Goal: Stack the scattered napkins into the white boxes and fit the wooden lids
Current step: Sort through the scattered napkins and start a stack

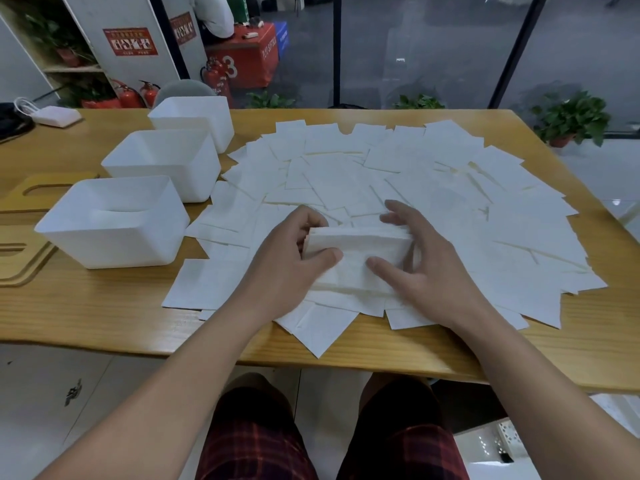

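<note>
On the light wooden table (pixel 86 306), white square paper napkins (pixel 433 188) lie scattered in a wide overlapping spread from the table's middle to its right edge, some reaching over the near edge. Near the middle of the near edge, both bare hands hold a thick stack of white napkins (pixel 356 247) between them, just above the loose sheets. The left hand (pixel 291 258) clasps the stack's left end, its grip closed with the thumb on the near face and the fingers curled behind. The right hand (pixel 422 261) holds the right end in a looser grip: the thumb presses the near face, the fingers are spread and arched over the top and far side.

Three open white plastic boxes stand in a diagonal row on the table's left half. The nearest white box (pixel 114 226) sits by the left edge, the middle white box (pixel 166 161) is just behind it, and the far white box (pixel 194 119) is close to the far edge. What they contain cannot be told from this angle. Flat light wooden lids with slots (pixel 24 251) lie at the left edge, partly under and beside the nearest box; another slotted wooden lid (pixel 45 188) shows behind it.

A small white pouch with a cord (pixel 52 114) rests at the far left corner.
</note>
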Demonstrator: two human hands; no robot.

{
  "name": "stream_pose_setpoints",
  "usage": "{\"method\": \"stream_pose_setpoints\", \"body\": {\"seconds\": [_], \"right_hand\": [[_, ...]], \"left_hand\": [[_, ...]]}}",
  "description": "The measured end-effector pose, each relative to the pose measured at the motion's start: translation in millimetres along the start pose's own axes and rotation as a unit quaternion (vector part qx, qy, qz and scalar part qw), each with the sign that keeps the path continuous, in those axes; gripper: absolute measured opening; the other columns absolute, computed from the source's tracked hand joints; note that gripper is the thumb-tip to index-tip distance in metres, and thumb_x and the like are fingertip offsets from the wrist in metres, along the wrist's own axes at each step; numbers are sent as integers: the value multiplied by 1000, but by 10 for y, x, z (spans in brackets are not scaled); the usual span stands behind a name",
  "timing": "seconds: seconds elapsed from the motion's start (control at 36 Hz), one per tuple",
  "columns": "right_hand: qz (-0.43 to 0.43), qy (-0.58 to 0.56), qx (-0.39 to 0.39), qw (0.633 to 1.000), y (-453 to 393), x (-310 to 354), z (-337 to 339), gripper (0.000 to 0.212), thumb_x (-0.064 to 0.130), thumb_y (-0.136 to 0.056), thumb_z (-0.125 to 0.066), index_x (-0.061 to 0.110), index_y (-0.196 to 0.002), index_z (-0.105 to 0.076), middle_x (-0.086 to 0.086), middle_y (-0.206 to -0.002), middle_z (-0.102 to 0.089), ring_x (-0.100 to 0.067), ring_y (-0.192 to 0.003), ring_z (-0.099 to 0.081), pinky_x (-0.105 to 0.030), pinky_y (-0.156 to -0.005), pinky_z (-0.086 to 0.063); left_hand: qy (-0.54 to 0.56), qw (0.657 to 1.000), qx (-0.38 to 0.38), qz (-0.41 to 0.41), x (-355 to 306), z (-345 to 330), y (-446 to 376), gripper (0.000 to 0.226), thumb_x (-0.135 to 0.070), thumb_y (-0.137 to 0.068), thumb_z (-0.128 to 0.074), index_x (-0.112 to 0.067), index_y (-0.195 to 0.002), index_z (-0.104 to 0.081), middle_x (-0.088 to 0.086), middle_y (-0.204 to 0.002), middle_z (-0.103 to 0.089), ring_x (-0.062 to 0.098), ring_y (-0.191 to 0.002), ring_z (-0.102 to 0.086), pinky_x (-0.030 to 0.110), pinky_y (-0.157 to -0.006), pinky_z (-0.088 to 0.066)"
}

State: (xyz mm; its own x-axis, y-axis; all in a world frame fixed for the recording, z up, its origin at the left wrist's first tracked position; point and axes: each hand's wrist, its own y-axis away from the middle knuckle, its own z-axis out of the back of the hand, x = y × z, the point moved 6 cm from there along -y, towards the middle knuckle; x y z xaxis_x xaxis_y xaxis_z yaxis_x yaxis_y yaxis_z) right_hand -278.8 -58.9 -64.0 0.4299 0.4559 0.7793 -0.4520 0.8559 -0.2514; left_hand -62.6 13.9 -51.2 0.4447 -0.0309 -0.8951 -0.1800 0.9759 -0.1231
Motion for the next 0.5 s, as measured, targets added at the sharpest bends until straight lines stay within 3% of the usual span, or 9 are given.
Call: {"method": "stream_pose_setpoints", "body": {"seconds": [0.06,0.14,0.22,0.28,0.33,0.42,0.5], "right_hand": [[-15,-49,-1,999,26,37,8,78,38,-91,-85,49,-155,-42,23,-137,-61,0,-123,-60,-16,-96,-50],[-25,-109,-31,993,80,109,40,73,27,-90,-87,48,-149,-51,14,-118,-69,-10,-106,-68,-27,-89,-58],[-24,-159,-59,985,137,198,38,69,17,-91,-86,42,-148,-55,12,-110,-75,-13,-99,-73,-29,-82,-61],[-30,-200,-61,977,177,254,-3,70,14,-93,-84,41,-150,-52,6,-113,-77,-15,-102,-75,-30,-84,-62],[-39,-234,-49,970,214,272,-65,72,12,-95,-82,42,-152,-49,3,-123,-75,-16,-110,-74,-34,-90,-63],[-59,-214,-28,975,269,261,-135,74,12,-94,-81,46,-151,-47,5,-122,-74,-16,-110,-74,-41,-95,-62],[-70,-209,-24,975,315,242,-153,72,9,-93,-79,44,-149,-49,8,-121,-74,-14,-110,-74,-44,-97,-62]], "left_hand": [[43,999,-18,-10,-30,-6,67,28,-20,-97,-81,-30,-114,-61,-10,-101,-72,13,-86,-71,34,-70,-57],[91,995,-36,-31,-50,-24,156,37,-11,-97,-79,-28,-126,-64,-14,-117,-71,13,-105,-71,37,-84,-62],[114,991,-53,-50,-63,-24,226,43,-4,-99,-76,-28,-133,-65,-19,-121,-68,5,-117,-66,24,-90,-58],[129,989,-52,-46,-51,-32,260,49,0,-100,-73,-29,-138,-62,-19,-123,-65,5,-118,-66,26,-93,-60],[131,990,-43,-36,-4,-44,285,62,5,-98,-71,-32,-145,-55,-12,-128,-63,12,-120,-66,39,-96,-63],[109,993,-38,-16,89,-36,311,82,11,-91,-69,-40,-150,-44,-9,-130,-63,20,-110,-67,54,-89,-63],[100,994,-44,-3,131,-24,324,91,9,-89,-70,-47,-154,-37,-13,-127,-64,16,-104,-67,45,-86,-64]]}}
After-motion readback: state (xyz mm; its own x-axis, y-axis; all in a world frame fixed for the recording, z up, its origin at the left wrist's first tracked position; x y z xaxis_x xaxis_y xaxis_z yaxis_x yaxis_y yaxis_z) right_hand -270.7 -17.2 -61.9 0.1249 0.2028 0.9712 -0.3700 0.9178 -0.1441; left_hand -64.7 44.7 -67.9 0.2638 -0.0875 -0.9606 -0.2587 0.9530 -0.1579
